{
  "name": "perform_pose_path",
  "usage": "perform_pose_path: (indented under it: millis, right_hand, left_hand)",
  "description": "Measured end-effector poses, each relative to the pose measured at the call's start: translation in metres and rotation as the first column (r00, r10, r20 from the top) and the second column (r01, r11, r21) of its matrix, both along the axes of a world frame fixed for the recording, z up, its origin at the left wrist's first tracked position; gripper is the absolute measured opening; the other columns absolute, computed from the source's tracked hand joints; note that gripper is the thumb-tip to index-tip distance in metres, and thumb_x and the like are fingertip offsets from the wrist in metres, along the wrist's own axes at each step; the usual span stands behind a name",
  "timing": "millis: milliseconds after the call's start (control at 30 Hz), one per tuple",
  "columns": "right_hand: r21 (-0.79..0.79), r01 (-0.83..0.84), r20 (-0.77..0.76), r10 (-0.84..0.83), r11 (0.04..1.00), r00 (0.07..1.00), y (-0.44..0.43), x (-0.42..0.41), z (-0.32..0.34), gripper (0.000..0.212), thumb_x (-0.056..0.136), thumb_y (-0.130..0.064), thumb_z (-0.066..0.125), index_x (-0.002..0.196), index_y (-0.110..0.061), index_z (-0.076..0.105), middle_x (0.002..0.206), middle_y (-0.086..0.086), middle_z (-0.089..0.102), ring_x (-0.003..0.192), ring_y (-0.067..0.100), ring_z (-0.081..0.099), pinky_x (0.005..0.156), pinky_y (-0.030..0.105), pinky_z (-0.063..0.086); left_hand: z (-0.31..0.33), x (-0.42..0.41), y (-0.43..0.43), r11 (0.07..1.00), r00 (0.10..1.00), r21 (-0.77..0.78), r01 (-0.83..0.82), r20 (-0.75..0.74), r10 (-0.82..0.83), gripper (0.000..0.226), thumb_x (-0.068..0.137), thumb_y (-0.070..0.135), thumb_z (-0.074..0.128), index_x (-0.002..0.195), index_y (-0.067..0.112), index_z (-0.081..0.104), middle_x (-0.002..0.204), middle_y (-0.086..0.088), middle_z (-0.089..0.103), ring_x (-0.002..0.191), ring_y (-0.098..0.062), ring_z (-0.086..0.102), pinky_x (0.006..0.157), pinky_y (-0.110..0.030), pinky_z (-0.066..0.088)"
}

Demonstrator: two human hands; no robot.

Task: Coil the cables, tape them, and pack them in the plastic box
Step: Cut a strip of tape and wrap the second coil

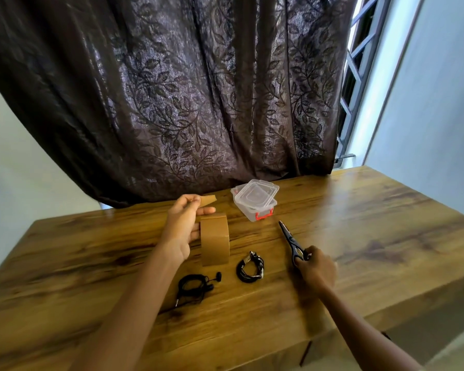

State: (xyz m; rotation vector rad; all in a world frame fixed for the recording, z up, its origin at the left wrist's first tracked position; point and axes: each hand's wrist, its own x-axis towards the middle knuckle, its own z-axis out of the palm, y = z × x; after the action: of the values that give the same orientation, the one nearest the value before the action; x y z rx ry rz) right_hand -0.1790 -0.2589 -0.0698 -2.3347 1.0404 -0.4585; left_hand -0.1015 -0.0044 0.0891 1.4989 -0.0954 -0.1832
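Above the tape roll (214, 241) the left hand (182, 226) pinches a tape strip (208, 200); right of it, the right hand (318, 269) grips scissors (290, 239)

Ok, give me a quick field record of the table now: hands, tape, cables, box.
left hand: pinches a cut strip of brown tape
right hand: grips black scissors, blades closed, pointing away
brown tape roll: upright on edge beside the left hand
thin black earphone cable: loosely coiled on the wooden table
thicker black cable bundle: coiled, right of the earphones
clear plastic box: lid lying askew on top, red latch
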Motion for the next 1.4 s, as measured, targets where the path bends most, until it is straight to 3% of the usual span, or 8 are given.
perform_pose_path:
  millis: [433,567,733,833,967,1133,1233,1400]
  right_hand:
    - [-0.05,-0.041,-0.108,0.036,0.998,0.994,-0.001,0.005,-0.003,0.03,0.079,-0.032,0.06,0.102,-0.013,0.063,0.101,0.008,0.058,0.094,0.027,0.055,0.088,0.039,0.045]
    - [0.09,-0.205,0.207,0.183,0.975,0.961,0.024,0.01,0.021,0.024,0.083,-0.034,0.064,0.101,-0.018,0.065,0.1,0.004,0.062,0.095,0.022,0.058,0.084,0.038,0.05]
    - [0.35,-0.638,0.538,0.411,0.686,0.736,0.092,-0.002,0.093,0.033,0.076,-0.047,0.062,0.089,-0.017,0.068,0.085,0.004,0.07,0.082,0.019,0.065,0.072,0.024,0.05]
    - [0.346,-0.784,0.563,0.555,0.515,0.612,0.115,-0.008,0.107,0.026,0.078,-0.026,0.07,0.098,-0.01,0.067,0.083,-0.006,0.071,0.078,0.005,0.067,0.069,0.017,0.051]
    - [0.348,-0.782,0.584,0.532,0.518,0.613,0.123,0.0,0.1,0.023,0.075,-0.003,0.073,0.095,-0.011,0.066,0.083,-0.005,0.072,0.077,0.004,0.068,0.069,0.015,0.051]
    - [0.271,-0.692,0.438,0.554,0.669,0.708,0.117,0.024,0.088,0.024,0.079,-0.005,0.07,0.102,-0.011,0.067,0.092,-0.004,0.069,0.089,0.006,0.066,0.083,0.023,0.054]
    - [0.022,-0.612,0.217,0.593,0.791,0.775,0.107,0.042,0.073,0.033,0.083,-0.009,0.065,0.115,-0.012,0.062,0.109,-0.006,0.059,0.102,0.009,0.055,0.088,0.028,0.05]
    - [-0.316,-0.607,-0.089,0.614,0.729,0.784,0.084,0.066,0.053,0.03,0.087,-0.01,0.057,0.117,-0.01,0.06,0.117,0.008,0.061,0.104,0.019,0.055,0.081,0.024,0.047]
  left_hand:
    - [-0.005,-0.006,0.0,1.0,0.998,-0.006,0.029,-0.056,-0.03,0.014,0.096,0.027,0.046,0.087,0.024,0.056,0.086,-0.002,0.069,0.082,-0.021,0.063,0.066,-0.034,0.05]
    - [-0.004,-0.009,-0.003,1.0,0.998,-0.002,0.03,-0.063,-0.03,0.013,0.096,0.028,0.046,0.087,0.024,0.056,0.087,-0.002,0.069,0.081,-0.02,0.064,0.07,-0.035,0.051]
    - [-0.004,-0.01,-0.006,1.0,0.998,0.01,0.011,-0.064,-0.01,0.015,0.096,0.031,0.046,0.089,0.024,0.057,0.085,0.0,0.069,0.079,-0.019,0.064,0.067,-0.034,0.052]
    - [-0.005,-0.01,-0.006,1.0,0.998,0.02,-0.008,-0.058,0.009,0.016,0.095,0.033,0.047,0.09,0.024,0.06,0.086,0.002,0.07,0.082,-0.019,0.064,0.072,-0.034,0.052]
    - [-0.003,-0.009,0.0,1.0,0.996,0.001,-0.023,-0.081,0.023,0.014,0.095,0.032,0.048,0.09,0.026,0.059,0.091,0.002,0.069,0.086,-0.019,0.064,0.071,-0.034,0.052]
    - [-0.003,-0.006,0.008,0.995,0.986,0.072,0.07,-0.154,-0.058,0.014,0.094,0.033,0.048,0.094,0.023,0.058,0.114,-0.002,0.06,0.111,-0.028,0.056,0.102,-0.052,0.039]
    - [-0.005,-0.004,0.015,0.991,0.988,0.117,0.061,-0.15,-0.043,0.013,0.095,0.034,0.046,0.087,0.029,0.056,0.126,-0.002,0.055,0.122,-0.027,0.046,0.106,-0.049,0.029]
    - [-0.017,-0.004,0.028,0.993,0.984,0.106,0.059,-0.172,-0.04,0.013,0.095,0.029,0.047,0.09,0.026,0.058,0.119,0.0,0.059,0.116,-0.02,0.053,0.106,-0.045,0.034]
